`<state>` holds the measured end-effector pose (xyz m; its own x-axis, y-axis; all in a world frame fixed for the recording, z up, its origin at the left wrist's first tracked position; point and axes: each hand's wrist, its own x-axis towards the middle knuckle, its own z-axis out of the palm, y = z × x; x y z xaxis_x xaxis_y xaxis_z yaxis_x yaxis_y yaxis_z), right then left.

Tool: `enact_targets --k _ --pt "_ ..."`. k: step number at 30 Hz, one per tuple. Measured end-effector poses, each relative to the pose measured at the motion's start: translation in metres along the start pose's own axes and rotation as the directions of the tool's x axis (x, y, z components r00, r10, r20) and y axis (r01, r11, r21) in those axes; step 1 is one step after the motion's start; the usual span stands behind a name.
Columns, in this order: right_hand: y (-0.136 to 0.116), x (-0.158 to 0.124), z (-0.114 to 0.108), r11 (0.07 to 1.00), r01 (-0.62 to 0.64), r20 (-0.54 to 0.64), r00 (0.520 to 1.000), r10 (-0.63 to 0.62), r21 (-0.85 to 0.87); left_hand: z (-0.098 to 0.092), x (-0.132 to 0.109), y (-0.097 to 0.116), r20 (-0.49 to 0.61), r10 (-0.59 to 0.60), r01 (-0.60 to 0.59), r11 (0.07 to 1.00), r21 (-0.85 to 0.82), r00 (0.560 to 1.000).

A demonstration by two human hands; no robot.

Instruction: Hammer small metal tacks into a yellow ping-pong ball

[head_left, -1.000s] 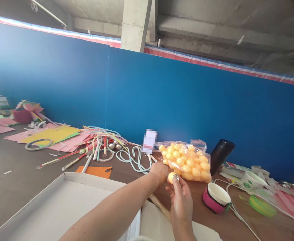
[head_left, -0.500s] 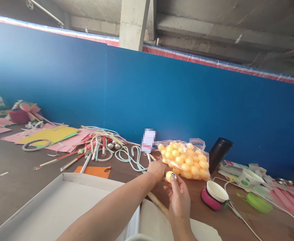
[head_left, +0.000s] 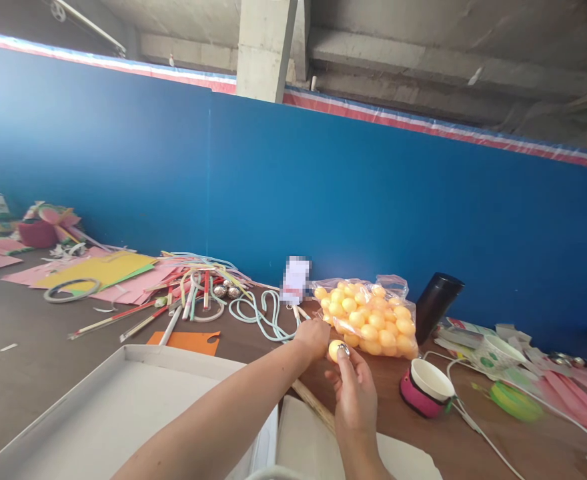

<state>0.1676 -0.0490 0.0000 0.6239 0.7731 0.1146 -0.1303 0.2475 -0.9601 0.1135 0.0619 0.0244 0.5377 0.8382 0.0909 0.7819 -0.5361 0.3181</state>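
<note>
In the head view, your right hand [head_left: 356, 398] pinched a smooth, yellow-orange ball [head_left: 335, 351] between thumb and fingers, in front of the clear, crinkled plastic bag [head_left: 392, 285] full of matching round ones. A small, shiny silver bit [head_left: 344, 348] showed by your thumb tip, too small to identify. Your left hand [head_left: 314, 337] was just beside the ball, its back toward you; its fingers were hidden, so what they held, if anything, I cannot tell.

Below your hands, a rough wooden stick [head_left: 314, 404] slanted across the brown table [head_left: 463, 455]. A shallow white tray [head_left: 183, 356] lay left of it, with soft, looped blue cord [head_left: 275, 327] beyond. To the right stood a round white cup [head_left: 431, 379] banded in magenta, and a matte black cylinder [head_left: 439, 307], tilted.
</note>
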Motion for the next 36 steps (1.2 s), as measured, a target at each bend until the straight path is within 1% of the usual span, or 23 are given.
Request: enact_targets --k 4,8,11,13,16,19,20,21,22,23,25,26,28,30,32,36 --pt "-0.001 -0.001 0.0 1.0 -0.017 -0.006 1.0 0.017 0.0 -0.002 -0.002 -0.004 -0.016 -0.006 0.004 0.993 -0.118 1.0" --pt "-0.003 -0.001 0.0 0.996 -0.075 0.021 0.997 0.074 0.04 -0.006 -0.008 -0.011 -0.059 -0.019 0.001 0.958 -0.288 0.998" --pt "-0.003 -0.001 0.0 0.99 -0.102 0.05 0.994 0.097 0.095 -0.007 -0.015 -0.018 -0.096 -0.058 0.009 0.896 -0.443 0.994" --pt "-0.003 0.0 0.0 0.985 -0.12 0.077 0.991 0.111 0.126 -0.007 -0.022 -0.023 -0.099 -0.1 0.028 0.829 -0.558 0.99" --pt "-0.003 -0.001 0.001 0.971 -0.164 0.137 0.98 0.141 0.175 -0.01 -0.038 -0.029 -0.053 -0.152 0.067 0.689 -0.722 0.987" --pt "-0.005 -0.004 0.003 0.956 -0.215 0.214 0.962 0.172 0.199 -0.016 -0.064 -0.034 -0.016 -0.181 0.088 0.551 -0.83 0.983" --pt "-0.006 -0.006 0.005 0.952 -0.23 0.236 0.955 0.181 0.202 -0.019 -0.073 -0.035 -0.003 -0.188 0.09 0.485 -0.87 0.982" --pt "-0.008 -0.008 0.006 0.948 -0.246 0.261 0.947 0.19 0.202 -0.022 -0.083 -0.036 0.038 -0.193 0.093 0.287 -0.953 0.98" --pt "-0.01 -0.011 0.007 0.944 -0.261 0.289 0.937 0.198 0.2 -0.025 -0.092 -0.037 0.076 -0.181 0.096 0.107 -0.99 0.981" --pt "-0.012 -0.013 0.009 0.94 -0.279 0.324 0.923 0.206 0.196 -0.027 -0.101 -0.038 0.105 -0.153 0.102 -0.025 -0.994 0.983" --pt "-0.016 -0.018 0.012 0.929 -0.319 0.4 0.888 0.225 0.187 -0.031 -0.114 -0.039 0.134 -0.092 0.112 -0.208 -0.972 0.987" --pt "-0.017 -0.02 0.013 0.923 -0.339 0.429 0.872 0.236 0.182 -0.032 -0.119 -0.039 0.129 -0.067 0.106 -0.273 -0.956 0.989" --pt "-0.018 -0.023 0.015 0.911 -0.372 0.458 0.851 0.258 0.177 -0.033 -0.124 -0.039 0.115 -0.024 0.099 -0.354 -0.93 0.993" --pt "-0.018 -0.024 0.016 0.906 -0.386 0.465 0.843 0.27 0.175 -0.034 -0.126 -0.038 0.107 0.009 0.102 -0.391 -0.915 0.994" --pt "-0.016 -0.025 0.017 0.913 -0.377 0.462 0.846 0.268 0.159 -0.033 -0.127 -0.037 0.105 0.03 0.108 -0.396 -0.912 0.994" --pt "-0.015 -0.026 0.016 0.926 -0.356 0.461 0.848 0.263 0.126 -0.03 -0.127 -0.038 0.107 0.047 0.117 -0.368 -0.922 0.993"
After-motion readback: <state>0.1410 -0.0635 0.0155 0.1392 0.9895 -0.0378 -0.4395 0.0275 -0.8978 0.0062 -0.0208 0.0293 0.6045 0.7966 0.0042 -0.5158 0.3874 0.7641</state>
